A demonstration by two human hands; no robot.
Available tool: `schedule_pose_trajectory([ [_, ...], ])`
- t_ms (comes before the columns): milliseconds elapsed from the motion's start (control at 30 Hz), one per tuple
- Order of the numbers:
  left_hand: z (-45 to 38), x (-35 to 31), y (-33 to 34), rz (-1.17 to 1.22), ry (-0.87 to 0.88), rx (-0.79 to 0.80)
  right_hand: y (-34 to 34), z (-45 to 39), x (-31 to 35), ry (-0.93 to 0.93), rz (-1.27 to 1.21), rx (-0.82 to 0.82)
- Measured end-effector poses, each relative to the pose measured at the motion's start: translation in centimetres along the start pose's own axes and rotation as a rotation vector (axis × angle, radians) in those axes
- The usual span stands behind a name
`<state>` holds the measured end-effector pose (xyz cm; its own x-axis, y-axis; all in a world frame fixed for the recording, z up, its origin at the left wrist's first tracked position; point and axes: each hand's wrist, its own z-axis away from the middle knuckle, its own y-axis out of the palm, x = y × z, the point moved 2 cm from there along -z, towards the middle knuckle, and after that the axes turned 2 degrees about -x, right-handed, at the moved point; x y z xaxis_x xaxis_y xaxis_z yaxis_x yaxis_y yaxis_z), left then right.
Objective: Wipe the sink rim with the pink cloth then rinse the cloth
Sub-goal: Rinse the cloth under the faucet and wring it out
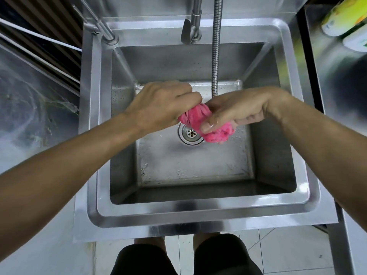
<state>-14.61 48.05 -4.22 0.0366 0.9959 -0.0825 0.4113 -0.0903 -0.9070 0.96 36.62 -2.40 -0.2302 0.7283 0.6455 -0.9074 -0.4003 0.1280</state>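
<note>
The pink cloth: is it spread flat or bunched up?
Bunched up: the pink cloth is a twisted wad gripped between the left hand and right hand.

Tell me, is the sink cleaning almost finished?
Nearly, it seems. The sink rim looks shiny, so wiping is probably done. Now the left hand and right hand twist the pink cloth over the drain. I can't see water running; more rinsing may remain.

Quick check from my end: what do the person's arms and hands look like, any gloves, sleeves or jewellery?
Both arms are bare to the frame edge: no sleeves, no gloves. The left hand and right hand show no rings, watch or bands. The right thumb looks wet.
</note>
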Motion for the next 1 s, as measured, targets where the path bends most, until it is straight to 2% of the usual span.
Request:
schedule_pose_trajectory([
  [67, -0.3, 0.3, 0.1, -0.067, 0.054, -0.031, 1.0, -0.7, -0.3, 0.011, -0.088, 0.126],
  [133, -0.4, 0.7, 0.3, -0.158, 0.084, 0.021, 1.9, -1.3, -0.6, 0.045, -0.109, 0.068],
  [200, -0.2, 0.6, 0.4, -0.183, 0.072, 0.157, 2.5, -1.9, -0.9, 0.090, 0.028, -0.139],
  [267, -0.3, -0.1, 0.4, -0.139, 0.009, 0.299, 2.7, -2.2, -0.7, 0.118, 0.360, -0.387],
  [333, -1.0, -1.2, 0.5, -0.159, -0.146, 0.473, 2.6, -2.3, -0.4, 0.109, 0.600, -0.601],
  [433, -1.9, -2.1, 1.0, -0.053, -0.432, 0.613, 2.3, -2.4, -0.2, 0.124, 0.882, -0.773],
  [533, -1.4, -2.1, 1.8, 0.230, -0.688, 0.693, 2.5, -2.6, 0.0, 0.072, 1.128, -0.794],
  [600, -0.8, -2.1, 2.1, 0.407, -0.801, 0.761, 2.8, -2.8, 0.0, 0.055, 1.199, -0.768],
  [767, 0.3, -1.7, 2.6, 0.636, -0.935, 0.905, 3.3, -3.4, 0.3, 0.029, 1.306, -0.737],
  [1000, 0.6, -1.4, 2.6, 0.811, -1.040, 0.928, 2.9, -4.0, 0.6, -0.010, 1.359, -0.736],
])
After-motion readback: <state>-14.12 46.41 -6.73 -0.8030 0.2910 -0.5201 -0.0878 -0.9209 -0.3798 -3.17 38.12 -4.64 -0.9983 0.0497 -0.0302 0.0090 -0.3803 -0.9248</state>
